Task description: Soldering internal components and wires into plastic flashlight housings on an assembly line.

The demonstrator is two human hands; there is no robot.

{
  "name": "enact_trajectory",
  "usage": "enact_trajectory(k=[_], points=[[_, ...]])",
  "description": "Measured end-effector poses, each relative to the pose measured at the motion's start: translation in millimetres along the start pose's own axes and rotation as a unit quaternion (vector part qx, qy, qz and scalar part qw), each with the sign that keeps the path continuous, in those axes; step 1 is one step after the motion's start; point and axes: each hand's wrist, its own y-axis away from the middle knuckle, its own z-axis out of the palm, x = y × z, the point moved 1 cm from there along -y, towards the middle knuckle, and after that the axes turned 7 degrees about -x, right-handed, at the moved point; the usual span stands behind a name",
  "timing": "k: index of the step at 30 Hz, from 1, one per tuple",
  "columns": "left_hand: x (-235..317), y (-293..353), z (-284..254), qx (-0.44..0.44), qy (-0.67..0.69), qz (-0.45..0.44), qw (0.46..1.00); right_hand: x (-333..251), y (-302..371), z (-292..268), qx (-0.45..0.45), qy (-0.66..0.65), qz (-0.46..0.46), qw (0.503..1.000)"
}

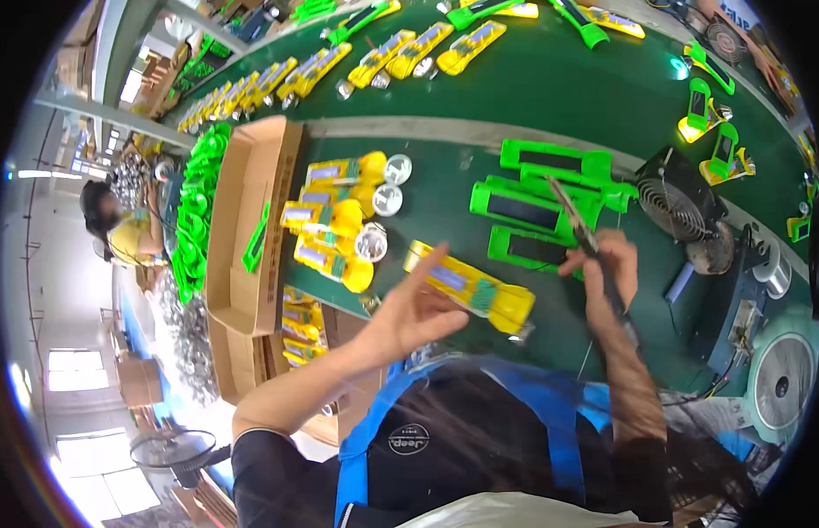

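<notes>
In the head view, the left hand (418, 314) is released, its fingers spread and holding nothing. The index finger lies over the left end of a yellow casing (466, 286); whether it touches cannot be told. This casing lies aslant on the green table (440, 198), between the two hands, with green patches on its surface and a silvery piece at the end toward the right hand (613, 268).

The right hand is clasped around a slim dark tool (608, 283), whose tip points forward and left, over the green casings (522, 211). These casings, fitted with dark panels, lie ahead and to the left of that hand.

Forward and left of the left hand is a group of yellow casings (337, 216) beside round silver cups (388, 200). Farther left stands a cardboard box (289, 163) with a green strip (256, 238) inside. Just right of the right hand is a blue stick (679, 283); ahead and right of it sits a black fan (678, 198).
</notes>
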Motion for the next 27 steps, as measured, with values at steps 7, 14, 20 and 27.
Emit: enact_trajectory(k=[7, 14, 20, 27], points=[[-22, -31, 38, 0.014, -0.016, -0.023, 1.0, -53, 2, -28, 0.091, 0.146, -0.046, 0.984], [-7, -71, 37, 0.08, -0.423, 0.256, 0.865, -59, 104, -29, 0.17, -0.083, 0.148, 0.971], [-27, -85, 42, 0.083, -0.249, 0.165, 0.951, -56, 95, -16, 0.18, -0.089, 0.215, 0.956], [-28, -81, 40, 0.065, -0.477, 0.368, 0.795, -59, 88, -10, 0.116, 0.006, 0.194, 0.974]])
